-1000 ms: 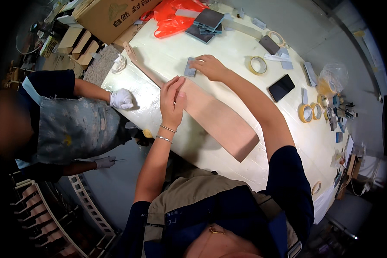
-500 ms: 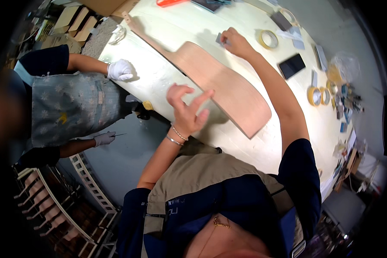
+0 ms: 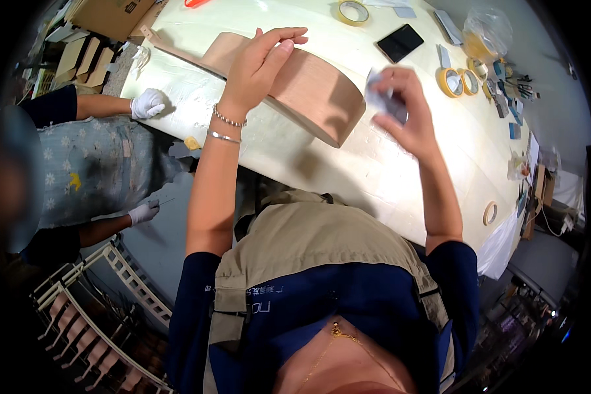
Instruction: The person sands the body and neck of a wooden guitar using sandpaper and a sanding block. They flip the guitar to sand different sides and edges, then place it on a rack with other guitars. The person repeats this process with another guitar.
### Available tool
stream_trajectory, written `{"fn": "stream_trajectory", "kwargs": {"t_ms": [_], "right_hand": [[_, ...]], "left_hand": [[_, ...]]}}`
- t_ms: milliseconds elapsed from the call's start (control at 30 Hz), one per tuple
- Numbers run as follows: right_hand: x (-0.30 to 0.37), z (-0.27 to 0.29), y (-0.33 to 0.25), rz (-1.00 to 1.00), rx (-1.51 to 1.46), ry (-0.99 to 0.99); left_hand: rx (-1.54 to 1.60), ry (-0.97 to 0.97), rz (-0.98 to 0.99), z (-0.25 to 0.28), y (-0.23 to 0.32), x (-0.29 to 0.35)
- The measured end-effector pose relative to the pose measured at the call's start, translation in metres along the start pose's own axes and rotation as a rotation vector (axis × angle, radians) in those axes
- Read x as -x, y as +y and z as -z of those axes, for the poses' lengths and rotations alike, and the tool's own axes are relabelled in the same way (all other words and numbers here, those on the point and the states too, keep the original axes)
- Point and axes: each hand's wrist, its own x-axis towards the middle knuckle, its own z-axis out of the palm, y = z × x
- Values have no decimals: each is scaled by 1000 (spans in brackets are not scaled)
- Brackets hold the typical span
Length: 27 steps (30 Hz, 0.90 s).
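A pale, bare-wood guitar-like instrument lies on the white table, its curved side facing up. Its slim neck stretches to the far left. My left hand is over the middle of the body, fingers extended and holding nothing; whether it touches the wood I cannot tell. Just right of the body's rounded end, my right hand is closed on a grey sheet that looks like sandpaper, blurred by motion and partly covered by the fingers.
A black phone and a yellow tape roll lie beyond my right hand. More tape rolls sit farther right. A co-worker's gloved hand rests at the table's left edge; another gloved hand holds something thin.
My right hand has lifted the grey sheet from the far side of the table and brought it nearer. My left hand has moved forward over the instrument. The view has shifted.
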Motion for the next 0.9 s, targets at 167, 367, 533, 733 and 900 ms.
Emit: {"fn": "stream_trajectory", "kwargs": {"t_ms": [167, 367, 533, 733, 900], "right_hand": [[41, -62, -25, 240, 396, 164], [51, -89, -26, 231, 692, 281], [1, -104, -31, 348, 771, 300], [32, -94, -29, 277, 936, 248], [35, -93, -26, 286, 918, 223]], "left_hand": [[-12, -73, 140, 8, -28, -5], [-43, -67, 107, 9, -32, -2], [-26, -51, 89, 7, -36, -2], [-27, -50, 95, 7, -31, -3], [-75, -17, 85, 7, -35, 0]]}}
